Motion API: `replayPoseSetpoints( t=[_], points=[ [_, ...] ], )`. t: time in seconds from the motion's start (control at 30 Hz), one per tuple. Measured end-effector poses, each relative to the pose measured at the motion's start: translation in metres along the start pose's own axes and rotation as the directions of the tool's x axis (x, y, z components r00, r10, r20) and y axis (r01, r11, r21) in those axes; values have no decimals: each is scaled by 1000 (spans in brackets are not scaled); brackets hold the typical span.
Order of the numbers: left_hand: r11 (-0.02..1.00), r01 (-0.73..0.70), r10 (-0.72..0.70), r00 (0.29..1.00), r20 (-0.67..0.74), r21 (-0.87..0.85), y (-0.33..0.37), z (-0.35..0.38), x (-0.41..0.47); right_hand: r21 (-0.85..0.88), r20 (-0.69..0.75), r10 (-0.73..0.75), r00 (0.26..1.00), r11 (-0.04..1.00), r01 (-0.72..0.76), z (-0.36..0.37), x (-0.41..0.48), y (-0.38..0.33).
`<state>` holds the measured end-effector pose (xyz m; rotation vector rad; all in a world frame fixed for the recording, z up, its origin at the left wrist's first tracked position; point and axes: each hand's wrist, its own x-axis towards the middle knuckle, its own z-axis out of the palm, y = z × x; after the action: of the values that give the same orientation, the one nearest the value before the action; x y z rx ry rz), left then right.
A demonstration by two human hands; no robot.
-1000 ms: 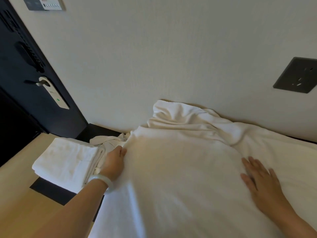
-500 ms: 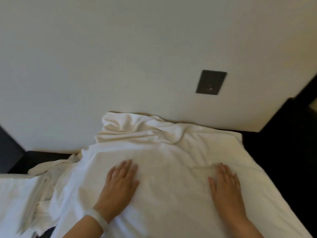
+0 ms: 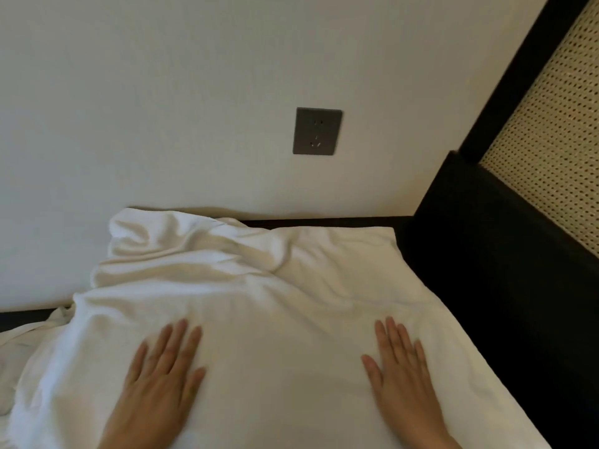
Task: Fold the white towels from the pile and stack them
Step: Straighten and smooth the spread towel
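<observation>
- left hand (image 3: 162,377): flat, palm down on the white towel (image 3: 285,351); fingers (image 3: 176,338) straight, slightly fanned, thumb out toward the other hand; pinching nothing
- right hand (image 3: 402,374): flat, palm down on the same towel; fingers (image 3: 393,335) straight and close together, thumb out toward the left hand; pinching nothing
- both hands well apart, with smooth towel between the two thumbs
- white towel: spread wide under both palms, reaching past the fingertips toward the wall (image 3: 194,92); fairly smooth near the fingers, creased further out
- bunched white cloth (image 3: 181,251): crumpled heap beyond the left fingertips, up against the wall; cannot tell whether it is part of the spread towel or a separate one
- more rumpled white cloth (image 3: 19,351): outboard of the left hand's little finger, at the frame edge, partly cut off
- towel's right edge runs just outboard of the right little finger
- dark surface (image 3: 486,286): past that edge, beside the right hand, not touched by the fingers
- socket (image 3: 317,131): dark grey plate on the wall, well beyond the fingertips, roughly between the two hands
- woven cane panel (image 3: 557,131) in a dark frame (image 3: 518,76): far out past the right fingers
</observation>
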<state>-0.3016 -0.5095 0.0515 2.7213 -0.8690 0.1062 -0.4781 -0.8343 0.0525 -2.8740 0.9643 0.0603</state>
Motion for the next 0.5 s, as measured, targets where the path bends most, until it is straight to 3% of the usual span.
replayPoseSetpoints(
  t=[0.13,0.23,0.33,0.43,0.5],
  points=[
    [999,-44,43,998,-55,-15,14,-2,-15,38,-11,41,999,998,-41,-10,-20,4],
    [999,-50,49,997,-64,-9,21,-2,-19,-59,36,121,992,991,-118,-29,-9,-12],
    [998,-30,33,997,-73,48,25,1,-21,47,-130,-89,988,994,95,-37,19,-54],
    [995,-37,45,996,-79,92,25,3,-21,56,33,-393,919,919,391,-31,47,-115],
    [995,-44,54,993,-105,91,16,-5,-8,122,91,-497,863,865,486,-24,69,-145]
  ],
)
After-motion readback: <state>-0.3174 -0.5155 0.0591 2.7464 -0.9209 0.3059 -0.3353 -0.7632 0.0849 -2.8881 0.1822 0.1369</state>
